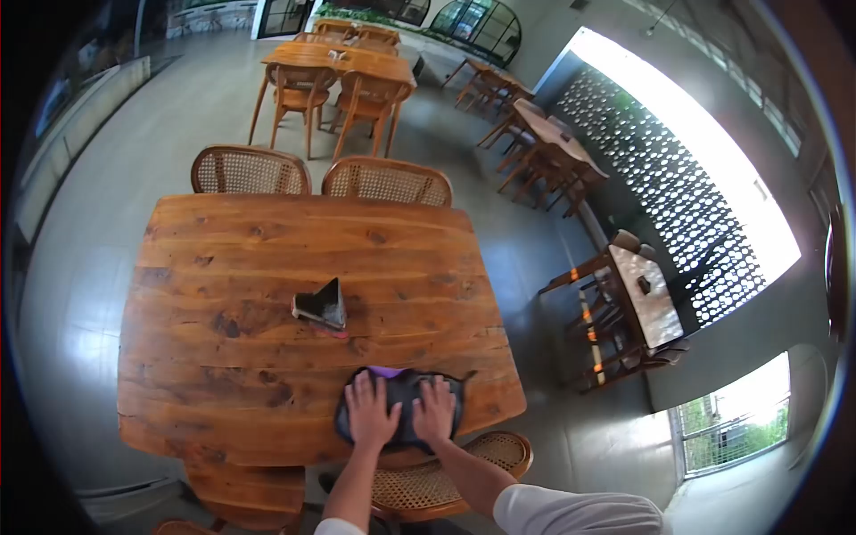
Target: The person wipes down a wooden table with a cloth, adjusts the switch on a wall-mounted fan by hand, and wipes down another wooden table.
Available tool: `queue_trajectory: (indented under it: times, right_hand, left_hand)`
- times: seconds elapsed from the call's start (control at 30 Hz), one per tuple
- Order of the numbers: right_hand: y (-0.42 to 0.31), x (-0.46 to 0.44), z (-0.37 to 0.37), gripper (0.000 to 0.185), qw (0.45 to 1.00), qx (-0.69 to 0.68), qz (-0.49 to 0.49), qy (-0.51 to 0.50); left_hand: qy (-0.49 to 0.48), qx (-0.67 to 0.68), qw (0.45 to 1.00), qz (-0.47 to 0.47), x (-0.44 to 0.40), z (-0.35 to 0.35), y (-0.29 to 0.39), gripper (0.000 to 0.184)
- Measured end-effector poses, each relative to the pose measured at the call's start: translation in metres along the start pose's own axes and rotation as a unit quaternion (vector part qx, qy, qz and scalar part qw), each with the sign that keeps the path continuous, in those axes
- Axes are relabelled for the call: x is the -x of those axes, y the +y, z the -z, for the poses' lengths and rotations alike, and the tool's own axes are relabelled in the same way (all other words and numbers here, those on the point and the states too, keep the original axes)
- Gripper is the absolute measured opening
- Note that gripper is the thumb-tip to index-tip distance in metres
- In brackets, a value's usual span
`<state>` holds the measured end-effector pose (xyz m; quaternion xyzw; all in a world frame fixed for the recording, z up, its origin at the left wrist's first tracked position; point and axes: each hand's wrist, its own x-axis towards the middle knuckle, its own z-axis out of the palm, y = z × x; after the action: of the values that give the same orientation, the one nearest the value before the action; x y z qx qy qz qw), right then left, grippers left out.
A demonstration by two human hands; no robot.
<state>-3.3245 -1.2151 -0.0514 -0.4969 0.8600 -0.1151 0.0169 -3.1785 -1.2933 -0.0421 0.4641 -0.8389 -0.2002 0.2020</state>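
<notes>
A soft black pouch-like bag [406, 430] lies on the near edge of the wooden table [223, 267], with a purple patch [386, 371] showing along its far side. My left hand [369, 415] rests flat on the left part of the bag, fingers stretched out and pointing away from me. On its right part lies my right hand [433, 412], also flat with the fingers extended. Beyond the hands, toward the table's middle, stands a dark wedge-shaped holder [323, 307] with something pink or red at its base. What the bag contains is hidden.
Two cane-backed chairs [388, 181] stand at the table's far side. A cane-seated chair [428, 486] and a wooden seat [245, 490] are on the near side. Another table [357, 64] with chairs stands ahead, and more tables [646, 294] line the right wall.
</notes>
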Motion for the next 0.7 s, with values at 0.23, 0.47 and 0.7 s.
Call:
queue_trajectory:
  times: [0.23, 0.47, 0.7]
  right_hand:
    - [0.105, -0.043, 0.017, 0.056, 0.963, -0.02, -0.269, 0.0]
    - [0.154, -0.09, 0.034, 0.059, 0.982, -0.051, -0.182, -0.014]
    - [0.164, -0.118, 0.035, 0.059, 0.96, -0.079, -0.268, -0.005]
  left_hand:
    - [-0.016, -0.049, 0.998, 0.021, -0.025, -0.096, 0.128, 0.068]
    - [0.049, -0.135, 0.982, 0.121, -0.046, -0.13, 0.183, 0.067]
    - [0.061, -0.214, 0.97, 0.101, -0.073, -0.162, 0.196, 0.062]
